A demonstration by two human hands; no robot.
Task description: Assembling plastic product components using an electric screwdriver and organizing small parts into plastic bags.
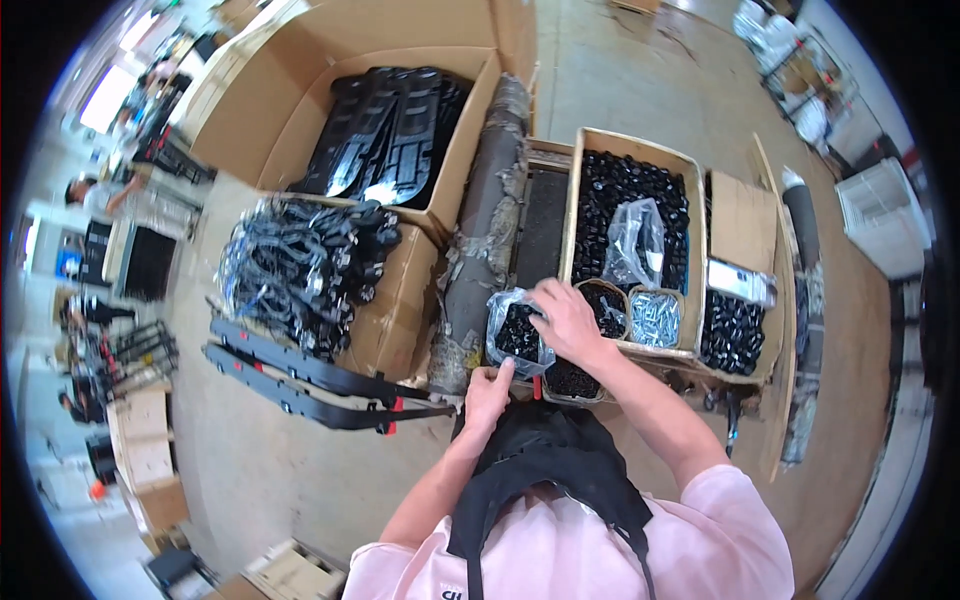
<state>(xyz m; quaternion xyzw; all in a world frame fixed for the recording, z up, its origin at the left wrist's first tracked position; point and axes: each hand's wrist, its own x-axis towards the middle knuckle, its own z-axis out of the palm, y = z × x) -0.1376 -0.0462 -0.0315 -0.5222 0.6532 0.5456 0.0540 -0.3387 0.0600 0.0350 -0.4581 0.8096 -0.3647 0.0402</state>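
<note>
A small tub lined with a clear plastic bag (pixel 494 345) holds small black parts (pixel 519 335). My right hand (pixel 568 322) reaches over its right side, fingers bent down at the bag's rim; whatever sits between the fingertips is hidden. At the near left edge of the bag is my left hand (pixel 486 397), thumb up and fingers curled closed; what they hold is not visible. Beside the lined tub, a tray of tiny dark parts (pixel 573 381) lies under my right forearm. Just beyond stand a round basket of black pieces (pixel 606 306) and a basket of silver screws (pixel 655 318).
A large carton (pixel 262 150) holds black molded panels (pixel 385 135). Bundled cables (pixel 300 255) lie on another carton, beside long black rails (pixel 300 385). A worn padded roller (pixel 487 200) runs beyond my left hand. To the right, a wide box (pixel 577 200) contains black parts and a plastic bag.
</note>
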